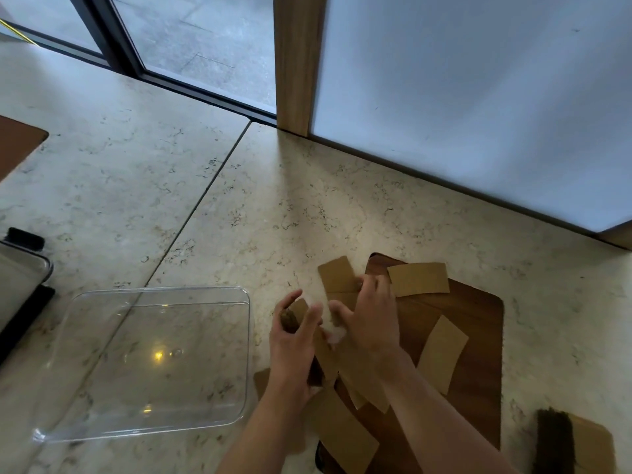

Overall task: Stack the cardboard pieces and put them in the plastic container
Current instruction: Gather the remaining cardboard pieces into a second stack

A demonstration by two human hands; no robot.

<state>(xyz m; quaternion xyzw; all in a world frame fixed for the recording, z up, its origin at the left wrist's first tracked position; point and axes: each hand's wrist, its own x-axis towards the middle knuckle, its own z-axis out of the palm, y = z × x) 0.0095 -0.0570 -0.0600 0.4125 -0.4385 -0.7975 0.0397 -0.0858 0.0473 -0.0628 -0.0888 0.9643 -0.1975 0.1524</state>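
Several tan cardboard pieces lie scattered on a dark wooden board (478, 336) and the stone counter beside it: one at the back (419, 278), one to the right (443, 352), one near the front edge (342, 432). My left hand (294, 343) grips a small upright stack of cardboard pieces (292, 318). My right hand (369, 316) rests on another piece (337, 278) at the board's left side, fingers curled on it. The clear plastic container (236, 354) sits empty to the left of my hands.
A black brush (554, 439) lies on a cardboard piece at bottom right. A second clear tray (24, 268) with a black brush (24, 237) sits at the left edge. A white wall panel and a wooden post rise behind the counter.
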